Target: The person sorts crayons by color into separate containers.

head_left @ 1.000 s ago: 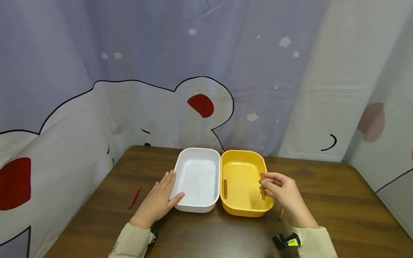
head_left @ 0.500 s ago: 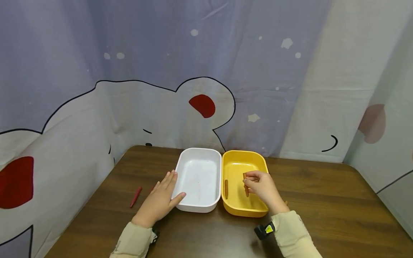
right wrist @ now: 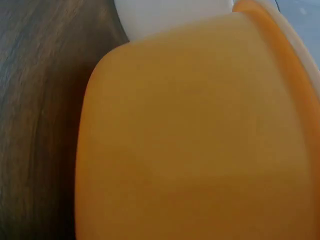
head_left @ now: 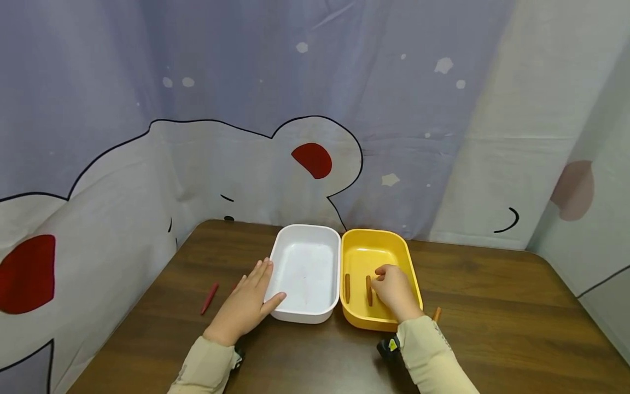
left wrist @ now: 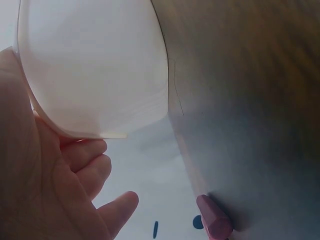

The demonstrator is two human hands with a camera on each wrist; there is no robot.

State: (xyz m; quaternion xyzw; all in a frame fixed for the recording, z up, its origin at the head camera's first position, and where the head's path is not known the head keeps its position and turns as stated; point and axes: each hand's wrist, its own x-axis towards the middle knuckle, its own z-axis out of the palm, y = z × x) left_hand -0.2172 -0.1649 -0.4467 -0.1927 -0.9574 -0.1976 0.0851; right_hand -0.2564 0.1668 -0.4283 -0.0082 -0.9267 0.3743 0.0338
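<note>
My left hand (head_left: 242, 303) rests against the left side of the white tray (head_left: 276, 273), fingers straight and thumb over the near corner. In the left wrist view its fingers touch the tray's wall (left wrist: 100, 65). Inside the yellow tray (head_left: 413, 273), my right hand (head_left: 396, 290) hovers low, fingertips just beside a brown-orange crayon (head_left: 369, 291) on the tray floor; nothing shows between them. A second brown crayon (head_left: 347, 288) lies parallel, along the tray's left wall. The right wrist view holds only the yellow tray's outer wall (right wrist: 190, 125), hiding the hand.
A red crayon (head_left: 209, 299) lies on the wooden table (head_left: 315, 361) left of my left hand, and another red bit (head_left: 234, 285) is mostly hidden behind that hand. An orange crayon (head_left: 437, 314) lies right of the yellow tray, partly behind my sleeve. A printed curtain (head_left: 236, 164) stands behind the table.
My right hand has moved left and down into the yellow tray with the brown-orange crayon and let it go on the floor there. My left hand has stayed at the white tray.
</note>
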